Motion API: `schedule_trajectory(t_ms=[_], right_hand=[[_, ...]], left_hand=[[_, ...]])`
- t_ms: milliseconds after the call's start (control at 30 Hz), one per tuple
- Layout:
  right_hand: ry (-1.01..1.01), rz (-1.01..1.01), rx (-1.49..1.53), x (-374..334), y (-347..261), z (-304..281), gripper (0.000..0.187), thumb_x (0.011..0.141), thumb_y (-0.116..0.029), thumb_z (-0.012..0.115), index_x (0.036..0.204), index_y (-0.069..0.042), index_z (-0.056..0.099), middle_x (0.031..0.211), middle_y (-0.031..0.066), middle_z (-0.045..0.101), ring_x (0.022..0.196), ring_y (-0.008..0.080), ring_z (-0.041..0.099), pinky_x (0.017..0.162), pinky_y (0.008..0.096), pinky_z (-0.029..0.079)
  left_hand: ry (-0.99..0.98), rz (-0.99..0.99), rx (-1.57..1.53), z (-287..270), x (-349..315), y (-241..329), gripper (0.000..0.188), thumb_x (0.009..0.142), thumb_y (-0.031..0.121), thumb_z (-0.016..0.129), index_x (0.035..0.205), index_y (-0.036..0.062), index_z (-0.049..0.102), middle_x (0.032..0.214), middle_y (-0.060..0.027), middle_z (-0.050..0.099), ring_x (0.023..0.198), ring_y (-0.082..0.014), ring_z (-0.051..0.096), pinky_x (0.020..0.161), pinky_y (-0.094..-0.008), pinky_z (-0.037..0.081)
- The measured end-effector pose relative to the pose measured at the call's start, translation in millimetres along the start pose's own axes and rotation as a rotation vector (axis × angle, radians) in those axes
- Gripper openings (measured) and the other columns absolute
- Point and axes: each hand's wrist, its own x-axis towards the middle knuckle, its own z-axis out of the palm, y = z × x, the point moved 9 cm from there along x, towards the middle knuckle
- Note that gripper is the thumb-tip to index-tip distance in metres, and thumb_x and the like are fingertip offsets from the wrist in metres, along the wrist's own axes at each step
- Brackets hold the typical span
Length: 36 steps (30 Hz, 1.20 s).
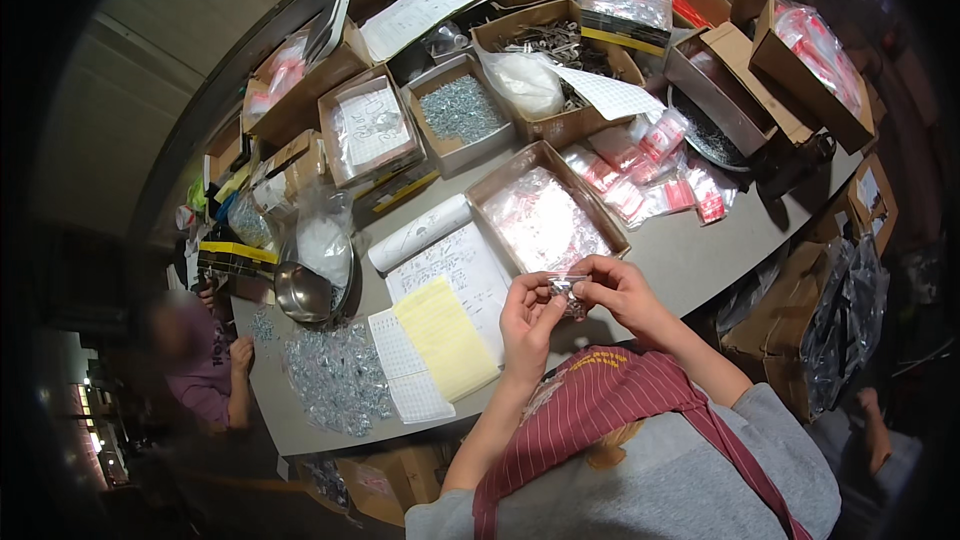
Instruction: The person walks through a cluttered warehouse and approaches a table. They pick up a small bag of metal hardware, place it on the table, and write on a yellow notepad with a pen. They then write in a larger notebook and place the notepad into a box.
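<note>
Close in front of my body, my left hand [528, 325] and my right hand [618, 292] pinch a small clear zip bag [564, 285] between them. Shiny metal pieces show inside the bag; their exact kind is too small to tell. Just beyond my hands stands an open cardboard box [548, 215] full of clear plastic bags. Left of my hands lie an open notebook [450, 260] with handwriting and a yellow sheet [440, 325]. A spread pile of small filled clear bags [338, 380] covers the table's front left.
Behind are a box of small screws [460, 108], a box of dark metal parts [560, 50] and clipboard papers [420, 15]. Red-marked bags [650, 165] lie to the right. A metal bowl [303, 292] sits at left, near another person in purple [205, 370].
</note>
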Motion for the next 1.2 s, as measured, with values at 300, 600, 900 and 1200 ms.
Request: schedule_trajectory(t_ms=[300,600,900,1200], right_hand=[[-0.018,0.009,-0.031,-2,-3,1,0.014,0.094,-0.005,0.060,0.107,0.002,0.061,0.088,0.0040,0.064,0.078,0.0109,0.062,0.068,0.0274,0.053],[-0.044,-0.004,-0.007,1,5,6,0.015,0.096,-0.010,0.060,0.107,0.000,0.064,0.085,0.0028,0.065,0.072,0.0085,0.060,0.065,0.0247,0.049],[-0.043,-0.006,-0.195,3,14,-5,0.015,0.096,-0.008,0.060,0.107,0.002,0.059,0.086,0.0037,0.065,0.072,0.0089,0.061,0.063,0.0250,0.050],[-0.019,0.015,-0.196,2,13,-5,0.015,0.098,-0.011,0.061,0.105,0.001,0.060,0.083,0.0026,0.064,0.070,0.0079,0.060,0.061,0.0242,0.049]], left_hand=[[0.006,-0.013,0.003,-7,2,-8,0.021,0.096,0.005,0.057,0.115,-0.0039,0.054,0.097,-0.0085,0.060,0.088,-0.0114,0.060,0.080,-0.0263,0.052],[0.040,-0.035,-0.035,-7,-1,-4,0.021,0.095,0.003,0.058,0.115,-0.0040,0.054,0.098,-0.0081,0.061,0.089,-0.0114,0.060,0.082,-0.0254,0.051],[-0.002,-0.031,-0.052,-8,-3,-12,0.026,0.090,-0.004,0.055,0.116,-0.0062,0.056,0.100,-0.0084,0.061,0.091,-0.0120,0.061,0.085,-0.0257,0.051],[-0.009,-0.061,-0.072,-6,-3,-16,0.027,0.091,-0.004,0.055,0.118,-0.0066,0.054,0.104,-0.0102,0.062,0.096,-0.0135,0.061,0.088,-0.0261,0.051]])
